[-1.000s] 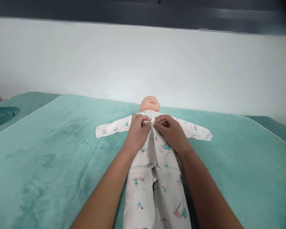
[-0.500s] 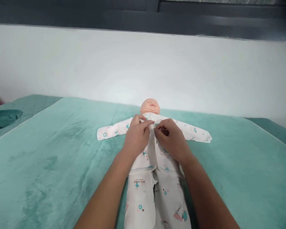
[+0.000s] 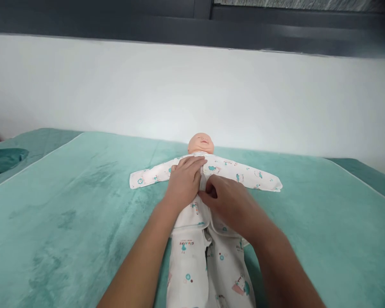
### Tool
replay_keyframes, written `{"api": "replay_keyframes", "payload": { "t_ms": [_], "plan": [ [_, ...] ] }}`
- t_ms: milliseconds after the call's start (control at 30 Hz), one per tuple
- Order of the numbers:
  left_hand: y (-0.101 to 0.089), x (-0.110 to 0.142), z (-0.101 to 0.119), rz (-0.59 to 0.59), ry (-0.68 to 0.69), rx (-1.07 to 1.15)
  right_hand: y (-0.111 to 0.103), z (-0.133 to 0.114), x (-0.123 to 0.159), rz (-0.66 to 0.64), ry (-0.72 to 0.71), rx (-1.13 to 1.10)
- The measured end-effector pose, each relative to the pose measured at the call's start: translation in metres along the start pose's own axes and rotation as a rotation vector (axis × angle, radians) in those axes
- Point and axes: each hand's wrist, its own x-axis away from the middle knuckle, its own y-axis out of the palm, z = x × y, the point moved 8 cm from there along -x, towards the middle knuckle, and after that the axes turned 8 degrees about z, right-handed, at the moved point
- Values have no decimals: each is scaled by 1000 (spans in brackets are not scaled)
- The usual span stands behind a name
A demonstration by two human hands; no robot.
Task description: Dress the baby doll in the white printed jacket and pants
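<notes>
A baby doll [image 3: 201,143] lies on its back, head away from me. It wears a white printed baby shirt [image 3: 256,176] with both sleeves spread out, and matching pants [image 3: 188,267]. My left hand [image 3: 185,179] rests on the left side of the shirt's chest, fingers stretched out and pointing right. At the front opening, my right hand [image 3: 223,199] has thumb and fingers bent together in a pinch at the shirt's edge, lower than the left fingertips. What lies between those fingertips is mostly hidden. Lower down, the two shirt fronts part slightly above the pants.
A green plush bedspread [image 3: 67,214] with pale seams lies under the doll. Behind it rises a white wall [image 3: 141,90], topped by a dark window frame [image 3: 122,25]. A dark green fold or object [image 3: 6,159] sits at the far left.
My right hand has moved down the shirt's front, away from a button near the chest. My left fingers have flattened from a pinch onto the chest.
</notes>
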Motion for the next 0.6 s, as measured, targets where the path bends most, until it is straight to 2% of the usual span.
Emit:
{"api": "replay_keyframes", "payload": {
  "t_ms": [100, 300, 500, 600],
  "plan": [
    [2, -1, 0, 4, 17, -20, -1, -1, 1, 24, 12, 27],
    [5, -1, 2, -49, 81, -84, -2, 1, 3, -64, -49, -44],
    [5, -5, -1, -31, 8, -32, -1, 9, 3, -144, -70, -204],
    [2, -4, -6, -5, -77, 86, -3, 13, 2, -151, -38, -297]
  ]
}}
